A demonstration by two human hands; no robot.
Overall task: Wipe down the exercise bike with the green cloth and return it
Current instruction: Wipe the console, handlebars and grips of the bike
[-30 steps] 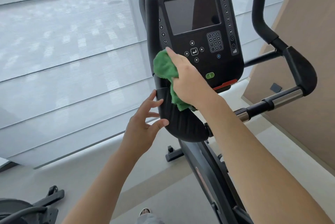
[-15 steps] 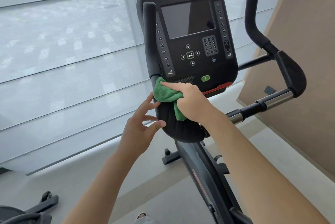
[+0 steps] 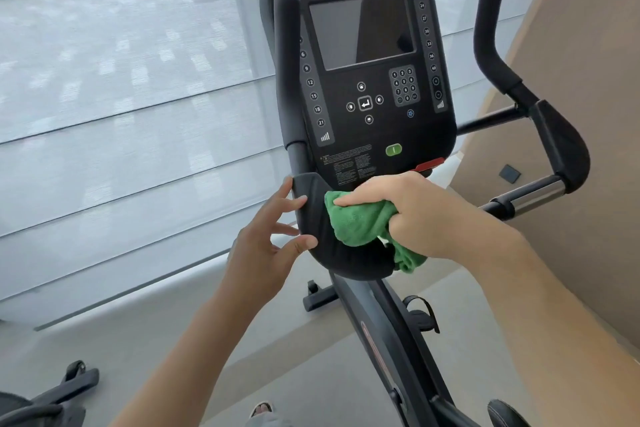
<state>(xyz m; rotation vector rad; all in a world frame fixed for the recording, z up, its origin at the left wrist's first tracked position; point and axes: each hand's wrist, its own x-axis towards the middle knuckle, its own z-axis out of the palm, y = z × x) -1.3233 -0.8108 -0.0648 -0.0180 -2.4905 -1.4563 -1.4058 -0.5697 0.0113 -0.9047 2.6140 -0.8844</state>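
Note:
A black exercise bike stands in front of me, its console point(image 3: 363, 80) facing me with a dark screen and keypad. My right hand point(image 3: 412, 215) is shut on a crumpled green cloth point(image 3: 360, 222), pressing it onto the curved black pad point(image 3: 332, 253) at the bottom of the left handlebar point(image 3: 287, 80). My left hand point(image 3: 266, 246) is open, its fingertips touching the pad's left edge. A corner of the cloth hangs below my right wrist.
The right handlebar point(image 3: 554, 149) with a chrome grip section sticks out toward a tan wall point(image 3: 588, 80). Window blinds point(image 3: 121, 97) fill the left. Part of another machine point(image 3: 52, 399) sits on the floor at bottom left. The bike's frame point(image 3: 391, 340) runs down toward me.
My right hand has slid the green cloth down from the upright handlebar by the console's edge onto the curved pad below. My left hand stayed at the pad's left edge.

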